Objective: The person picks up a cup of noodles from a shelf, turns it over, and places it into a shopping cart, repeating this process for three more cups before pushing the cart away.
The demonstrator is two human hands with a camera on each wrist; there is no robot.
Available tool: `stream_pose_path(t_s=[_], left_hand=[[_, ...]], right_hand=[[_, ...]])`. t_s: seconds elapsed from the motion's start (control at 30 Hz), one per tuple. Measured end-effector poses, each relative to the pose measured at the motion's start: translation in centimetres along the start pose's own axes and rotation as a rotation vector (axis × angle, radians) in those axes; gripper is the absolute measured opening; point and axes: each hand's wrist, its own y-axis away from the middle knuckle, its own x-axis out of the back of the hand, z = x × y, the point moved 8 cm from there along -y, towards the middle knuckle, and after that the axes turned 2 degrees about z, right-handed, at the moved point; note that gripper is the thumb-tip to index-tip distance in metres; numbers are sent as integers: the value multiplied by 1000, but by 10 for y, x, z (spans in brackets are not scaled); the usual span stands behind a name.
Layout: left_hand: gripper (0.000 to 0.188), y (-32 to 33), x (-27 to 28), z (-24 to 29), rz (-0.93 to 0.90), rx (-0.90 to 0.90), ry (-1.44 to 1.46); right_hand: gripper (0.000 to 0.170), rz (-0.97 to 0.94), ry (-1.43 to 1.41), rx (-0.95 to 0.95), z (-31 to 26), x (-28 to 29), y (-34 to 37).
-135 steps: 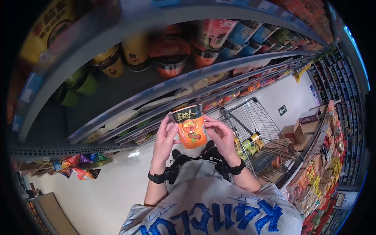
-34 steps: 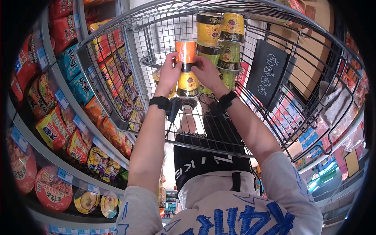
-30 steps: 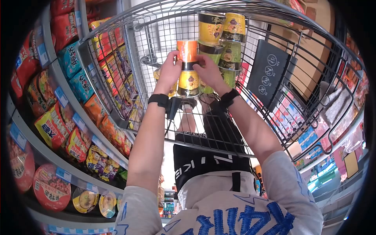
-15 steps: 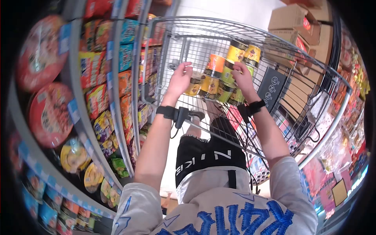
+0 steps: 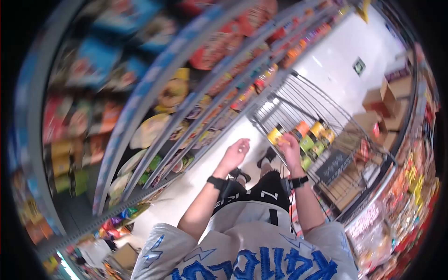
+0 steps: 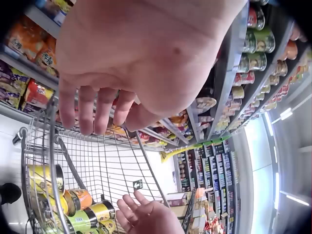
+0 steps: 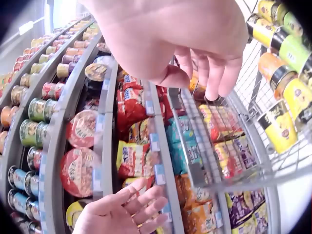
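In the head view my left hand (image 5: pixel 237 154) is raised before my body, fingers loosely bent, holding nothing. My right hand (image 5: pixel 290 151) hovers near the cart's side with relaxed fingers and also holds nothing. Inside the wire shopping cart (image 7: pixel 195 173) stand stacked instant noodle cups. An orange cup (image 7: pixel 275 73) sits on a yellow cup (image 7: pixel 300 97), and another yellow cup (image 7: pixel 278 126) is beside them. Green cups (image 5: pixel 306 143) with more yellow ones stand further right. In the left wrist view, the orange cup (image 6: pixel 80 199) lies below the left hand, well apart from it.
Shelves (image 5: pixel 135 98) of noodle cups, bowls and bagged noodles rise along the left. A black panel (image 5: pixel 331 167) is fixed in the cart. Open cardboard boxes (image 5: pixel 379 100) stand beyond it, and packaged snacks (image 5: pixel 380 224) line the right side. Pale floor (image 5: pixel 322 58) runs ahead.
Both hands have let go of the orange noodle cup, which now stands on a yellow cup in the cart. They have drawn back, and the view has swung left toward the shelves.
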Motion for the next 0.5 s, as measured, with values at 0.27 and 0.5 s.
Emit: stream_pose_path(t_s=[0.27, 0.5], left_hand=[[31, 144, 142, -83, 227, -1, 227], [29, 233, 263, -56, 507, -223, 437]], right_hand=[[36, -500, 266, 80, 17, -169, 110], [33, -825, 182, 286, -84, -320, 202]])
